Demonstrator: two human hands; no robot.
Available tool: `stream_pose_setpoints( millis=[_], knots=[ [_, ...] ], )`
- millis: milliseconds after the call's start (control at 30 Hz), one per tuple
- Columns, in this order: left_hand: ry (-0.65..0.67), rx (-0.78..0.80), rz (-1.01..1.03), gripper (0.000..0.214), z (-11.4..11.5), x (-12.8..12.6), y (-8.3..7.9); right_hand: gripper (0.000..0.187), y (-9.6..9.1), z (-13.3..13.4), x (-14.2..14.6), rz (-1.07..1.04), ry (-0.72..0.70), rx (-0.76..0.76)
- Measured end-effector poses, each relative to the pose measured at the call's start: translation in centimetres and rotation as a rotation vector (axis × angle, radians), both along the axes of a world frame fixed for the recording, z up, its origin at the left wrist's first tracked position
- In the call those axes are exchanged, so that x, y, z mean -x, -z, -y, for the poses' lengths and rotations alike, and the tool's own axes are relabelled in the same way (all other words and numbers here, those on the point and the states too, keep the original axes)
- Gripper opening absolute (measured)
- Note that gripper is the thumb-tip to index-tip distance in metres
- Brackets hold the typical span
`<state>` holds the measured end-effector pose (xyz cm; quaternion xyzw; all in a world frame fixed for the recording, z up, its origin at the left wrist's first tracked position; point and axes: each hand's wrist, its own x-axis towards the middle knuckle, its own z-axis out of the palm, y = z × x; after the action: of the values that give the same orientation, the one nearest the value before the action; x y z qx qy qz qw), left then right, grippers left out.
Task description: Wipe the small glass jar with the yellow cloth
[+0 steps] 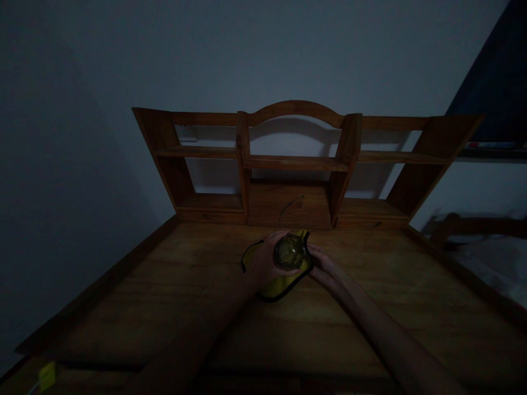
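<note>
My left hand (265,259) is wrapped round a clear drinking glass (290,252), whose round end faces up toward me. Behind and below the glass hangs a yellow cloth (276,286) with a black edge. On the cloth's right side, my right hand (323,266) has its fingers closed on the black-edged border, close to the glass. Part of the cloth lies hidden behind my left hand and the glass. The light is dim, so the right fingertips are hard to make out.
Below the hands spreads a wooden desk top (185,296). A wooden shelf unit (296,162) with several compartments stands along its back, against the wall (263,49). At the lower left is a small yellow tag (47,376). Some bedding (489,263) shows at the right.
</note>
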<state>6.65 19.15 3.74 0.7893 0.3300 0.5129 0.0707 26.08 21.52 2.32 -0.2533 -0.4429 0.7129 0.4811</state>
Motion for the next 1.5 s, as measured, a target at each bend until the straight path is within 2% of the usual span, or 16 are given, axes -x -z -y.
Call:
stream_pose_setpoints(
  millis=[267, 533, 967, 1100, 1300, 1500],
  knots=[
    [-0.004, -0.011, -0.042, 0.093, 0.0, 0.1, 0.1, 0.022, -0.5, 0.4, -0.1, -0.009, -0.010, 0.025],
    [-0.032, -0.030, -0.079, 0.093, 0.0, 0.1, 0.3, 0.026, -0.5, 0.4, -0.1, 0.031, -0.032, -0.004],
    [-0.053, -0.071, -0.121, 0.095, 0.1, 0.1, 0.2, 0.021, -0.2, 0.2, -0.1, -0.042, -0.081, 0.101],
    [-0.050, -0.075, -0.123, 0.095, 0.1, 0.1, 0.2, 0.025, 0.1, 0.1, 0.1, -0.080, -0.095, 0.106],
    [-0.041, -0.104, -0.118, 0.097, -0.1, 0.0, 0.5, 0.026, 0.5, -0.1, 0.6, -0.097, -0.057, 0.126],
    [-0.042, -0.112, -0.157, 0.096, 0.0, -0.1, 0.6, 0.024, 0.7, -0.1, 1.0, -0.055, -0.018, 0.074]
  ],
)
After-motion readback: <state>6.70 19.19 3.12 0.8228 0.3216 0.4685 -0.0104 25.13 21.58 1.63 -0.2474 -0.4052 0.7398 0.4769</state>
